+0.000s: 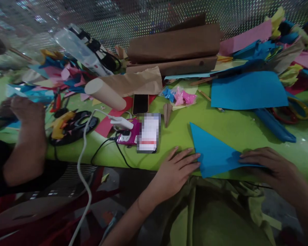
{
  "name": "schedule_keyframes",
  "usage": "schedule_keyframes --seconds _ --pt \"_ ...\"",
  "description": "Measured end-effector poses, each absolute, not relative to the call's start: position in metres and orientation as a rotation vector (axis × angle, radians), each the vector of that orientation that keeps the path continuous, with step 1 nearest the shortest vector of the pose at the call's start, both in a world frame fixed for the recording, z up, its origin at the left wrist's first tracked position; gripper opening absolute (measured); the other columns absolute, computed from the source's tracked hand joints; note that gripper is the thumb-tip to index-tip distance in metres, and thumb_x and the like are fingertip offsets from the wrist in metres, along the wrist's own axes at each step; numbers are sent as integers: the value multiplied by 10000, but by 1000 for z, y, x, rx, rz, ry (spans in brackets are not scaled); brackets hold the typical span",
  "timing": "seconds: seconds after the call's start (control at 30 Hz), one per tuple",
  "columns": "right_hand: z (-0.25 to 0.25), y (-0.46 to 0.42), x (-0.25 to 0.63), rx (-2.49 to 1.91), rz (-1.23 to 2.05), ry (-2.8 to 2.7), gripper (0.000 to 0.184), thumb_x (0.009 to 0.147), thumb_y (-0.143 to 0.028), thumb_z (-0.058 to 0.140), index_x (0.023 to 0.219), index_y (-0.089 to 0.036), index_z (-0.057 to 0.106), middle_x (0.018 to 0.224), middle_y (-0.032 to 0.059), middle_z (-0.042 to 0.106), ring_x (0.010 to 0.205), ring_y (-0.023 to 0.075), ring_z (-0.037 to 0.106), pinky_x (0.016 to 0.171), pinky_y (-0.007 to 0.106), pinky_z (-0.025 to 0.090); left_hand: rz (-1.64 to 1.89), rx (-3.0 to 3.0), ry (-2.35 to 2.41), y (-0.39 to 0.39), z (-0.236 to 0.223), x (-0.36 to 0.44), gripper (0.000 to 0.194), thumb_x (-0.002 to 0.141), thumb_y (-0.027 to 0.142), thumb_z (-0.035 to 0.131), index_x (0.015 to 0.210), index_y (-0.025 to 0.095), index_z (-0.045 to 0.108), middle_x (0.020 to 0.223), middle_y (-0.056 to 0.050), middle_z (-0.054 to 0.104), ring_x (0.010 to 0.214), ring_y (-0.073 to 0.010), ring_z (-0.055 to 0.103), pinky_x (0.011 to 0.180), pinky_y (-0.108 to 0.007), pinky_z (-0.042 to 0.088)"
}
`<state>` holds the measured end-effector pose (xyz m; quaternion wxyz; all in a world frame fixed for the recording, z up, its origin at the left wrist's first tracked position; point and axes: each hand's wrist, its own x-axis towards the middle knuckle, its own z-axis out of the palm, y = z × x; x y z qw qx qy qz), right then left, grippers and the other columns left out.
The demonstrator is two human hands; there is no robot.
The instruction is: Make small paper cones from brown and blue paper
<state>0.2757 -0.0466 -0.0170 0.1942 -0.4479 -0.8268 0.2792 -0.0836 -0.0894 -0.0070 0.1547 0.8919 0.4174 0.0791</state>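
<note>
A folded sheet of blue paper [213, 153], with a pointed corner at the top left, lies on the green table [179, 136] near its front edge. My left hand [178, 167] rests at the paper's left edge, fingers stretched out and slightly apart, the tips touching it. At the right end, my right hand [272, 165] has its fingers closed over the paper's narrow corner; the thumb is hidden. Left of the paper lies a phone [149, 133] with a lit screen, blurred out. A small brown paper cone [167, 114] sits just beyond it.
A purple power strip [128, 133] with a white cable stands by the phone. Behind are a dark phone [140, 104], a cardboard tube [105, 94], brown paper rolls [173, 44] and blue sheets [248, 90]. Scissors [300, 109] lie right. Another person's hands [27, 107] are at left.
</note>
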Motion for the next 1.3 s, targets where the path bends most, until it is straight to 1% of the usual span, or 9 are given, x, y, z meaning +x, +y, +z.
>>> schedule_keyframes --seconds 0.17,0.37,0.63,0.7,0.77,0.83,0.93,1.13,1.3 --pt "-21 -46 277 -1259 750 -2301 208 936 -309 632 1095 -342 763 1120 48 754 1061 291 682 882 450 559 257 2559 1197 -90 -8 -83 363 1043 244 465 1383 272 586 1579 27 478 1530 -204 319 1277 -531 197" --pt "-28 -44 284 -1192 748 -2361 326 866 -247 622 1149 -370 727 1231 42 729 1111 339 665 870 535 560 331 2526 1201 -90 -4 -82 320 1052 251 454 1323 271 622 1548 30 523 1504 -197 362 1262 -513 221" --pt "-22 -46 273 -1240 726 -2352 275 853 -224 598 1052 -358 734 1317 22 719 1077 352 671 869 585 551 394 2485 1212 -58 2 -63 369 1065 378 430 1378 250 578 1252 -54 706 1216 -224 606 1134 -470 391" --pt "-21 -47 273 -1249 717 -2359 259 863 -238 593 1047 -350 737 1319 31 719 1059 348 679 863 572 562 369 2507 1260 -50 2 -56 344 1054 392 450 1299 225 626 1320 -85 659 1263 -250 578 1099 -449 427" --pt "-21 -47 274 -1244 708 -2375 254 867 -248 595 1056 -344 734 1327 32 714 1055 341 682 858 554 570 335 2516 1312 -44 1 -53 318 1030 402 504 1253 224 642 1500 -93 534 1426 -289 446 1150 -474 385" --pt "-22 -47 275 -1233 698 -2387 255 879 -265 592 1081 -346 725 1336 26 708 1061 332 683 852 532 576 291 2511 1358 -41 -1 -52 410 999 446 553 1353 242 583 1646 -85 358 1535 -311 282 1214 -531 294" --pt "-24 -45 278 -1209 687 -2404 253 895 -290 598 1107 -362 717 1343 11 705 1087 324 680 852 510 583 254 2494 1405 -39 -5 -54 660 977 536 543 1552 257 375 1700 -99 231 1561 -309 226 1232 -574 233" --pt "-21 -42 279 -1200 737 -2413 252 915 -273 605 1106 -348 751 1345 30 706 1093 314 674 874 502 573 238 2494 1414 -39 -4 -54 684 986 529 534 1579 253 334 1699 -98 233 1556 -310 238 1229 -569 233" --pt "-18 -44 279 -1211 723 -2409 268 913 -252 611 1112 -332 770 1336 34 713 1108 299 665 907 485 549 345 2483 1294 -43 -1 -53 410 1025 386 522 1410 247 555 1614 -66 418 1467 -267 389 1180 -468 347"
